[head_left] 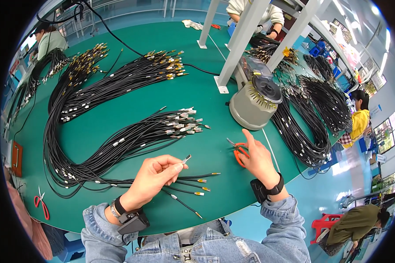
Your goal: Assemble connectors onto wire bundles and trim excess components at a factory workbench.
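Observation:
My left hand [152, 176] pinches the end of a thin black cable, its small silver connector [187, 158] sticking out past my fingertips. Just right of that hand lie a few loose cable ends with gold tips [200, 180] on the green table [131, 103]. My right hand [257, 159] rests on the table over orange-handled snips [238, 152], fingers touching the handles; whether it grips them is unclear. A big looped bundle of black cables with silver ends [182, 122] lies beyond my left hand.
A grey round machine [255, 98] stands right of centre beside white frame posts [243, 39]. More cable bundles [162, 65] lie at the back and on the right [311, 127]. Red scissors [41, 206] lie at the left edge. Other people work around the table.

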The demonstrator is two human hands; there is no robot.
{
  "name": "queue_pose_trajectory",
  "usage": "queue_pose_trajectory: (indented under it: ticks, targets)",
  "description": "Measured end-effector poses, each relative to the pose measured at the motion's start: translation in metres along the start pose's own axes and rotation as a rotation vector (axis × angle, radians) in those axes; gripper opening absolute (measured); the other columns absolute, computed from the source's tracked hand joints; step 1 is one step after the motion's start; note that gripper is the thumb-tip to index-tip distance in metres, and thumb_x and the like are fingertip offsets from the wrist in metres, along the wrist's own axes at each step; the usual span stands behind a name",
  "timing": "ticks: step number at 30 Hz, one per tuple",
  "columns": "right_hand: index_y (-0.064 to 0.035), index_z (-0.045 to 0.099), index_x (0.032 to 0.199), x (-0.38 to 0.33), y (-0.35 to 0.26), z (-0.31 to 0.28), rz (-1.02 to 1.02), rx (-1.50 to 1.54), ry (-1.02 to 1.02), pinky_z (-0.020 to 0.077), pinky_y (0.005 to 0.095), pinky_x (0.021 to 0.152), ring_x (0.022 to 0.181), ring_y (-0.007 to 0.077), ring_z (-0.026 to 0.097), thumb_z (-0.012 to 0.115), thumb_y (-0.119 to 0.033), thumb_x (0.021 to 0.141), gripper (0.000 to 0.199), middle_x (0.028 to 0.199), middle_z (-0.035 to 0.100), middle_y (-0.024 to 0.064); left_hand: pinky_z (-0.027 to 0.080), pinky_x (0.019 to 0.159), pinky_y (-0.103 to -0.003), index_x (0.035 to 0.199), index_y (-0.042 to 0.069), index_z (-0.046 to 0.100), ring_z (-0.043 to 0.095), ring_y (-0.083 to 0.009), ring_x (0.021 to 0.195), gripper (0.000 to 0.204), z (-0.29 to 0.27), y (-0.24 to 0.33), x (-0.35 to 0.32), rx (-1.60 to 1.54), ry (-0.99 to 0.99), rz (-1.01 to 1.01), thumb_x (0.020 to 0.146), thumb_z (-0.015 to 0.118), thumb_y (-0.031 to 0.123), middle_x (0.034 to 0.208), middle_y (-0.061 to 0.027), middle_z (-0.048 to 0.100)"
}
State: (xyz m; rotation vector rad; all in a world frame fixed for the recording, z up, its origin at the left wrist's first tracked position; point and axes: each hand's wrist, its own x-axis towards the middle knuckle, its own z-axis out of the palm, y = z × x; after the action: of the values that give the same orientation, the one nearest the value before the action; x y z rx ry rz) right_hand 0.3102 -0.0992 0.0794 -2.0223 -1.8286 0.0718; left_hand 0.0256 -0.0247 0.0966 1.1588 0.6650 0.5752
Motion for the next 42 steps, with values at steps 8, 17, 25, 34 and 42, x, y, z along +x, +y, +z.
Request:
queue_pose_trajectory:
  ticks: [8,17,25,34,42]
  targets:
    - [0.0005,0.055,0.106,-0.011,-0.054,0.001,0.182,0.855,0.121,0.0432,0.028,0.068,0.077,0.0141,0.052,0.06,-0.001,0.08,0.027,0.083,0.053,0.0054,0.033,0.046,-0.018,0.092,-0.002,0.064,0.045,-0.0035,0.052,0.011,0.006,-0.022,0.005,0.206,0.194,0.333,0.085,0.061,0.006,0.065,0.0008,0.056]
    - [0.0022,0.056,0.092,-0.029,-0.128,0.04,0.365,1.701,0.019,0.0402,0.0256,0.071,0.076,0.0117,0.049,0.055,0.002,0.084,0.009,0.083,0.052,0.0034,0.032,0.039,-0.021,0.09,0.002,0.066,0.044,-0.004,0.045,0.012,0.017,-0.022,-0.003,0.6,0.369,0.603,0.078,0.067,0.001,0.062,-0.0028,0.056]
    - [0.0019,0.057,0.09,-0.028,-0.133,0.048,0.256,1.614,0.08,0.0416,0.0216,0.072,0.078,0.0082,0.051,0.058,0.001,0.085,0.005,0.085,0.054,0.0023,0.034,0.037,-0.021,0.089,0.003,0.067,0.048,-0.0077,0.041,0.018,0.017,-0.028,-0.001,0.807,0.423,0.76,0.072,0.069,-0.002,0.058,-0.0031,0.055]
    - [0.0021,0.057,0.086,-0.026,-0.142,0.051,0.243,1.534,0.176,0.0417,0.0222,0.07,0.076,0.0085,0.05,0.058,0.003,0.084,0.003,0.084,0.054,0.0029,0.04,0.038,-0.026,0.093,0.003,0.063,0.052,-0.0139,0.045,0.02,0.017,-0.028,-0.003,0.85,0.399,0.77,0.074,0.069,0.001,0.06,-0.0039,0.054]
    - [0.003,0.058,0.089,-0.026,-0.139,0.053,0.21,1.493,0.186,0.041,0.0212,0.071,0.077,0.0083,0.049,0.06,0.005,0.082,0.007,0.084,0.055,0.003,0.035,0.036,-0.022,0.089,0.004,0.066,0.047,-0.0079,0.039,0.019,0.018,-0.03,-0.001,0.818,0.432,0.805,0.071,0.07,0.0,0.057,-0.002,0.054]
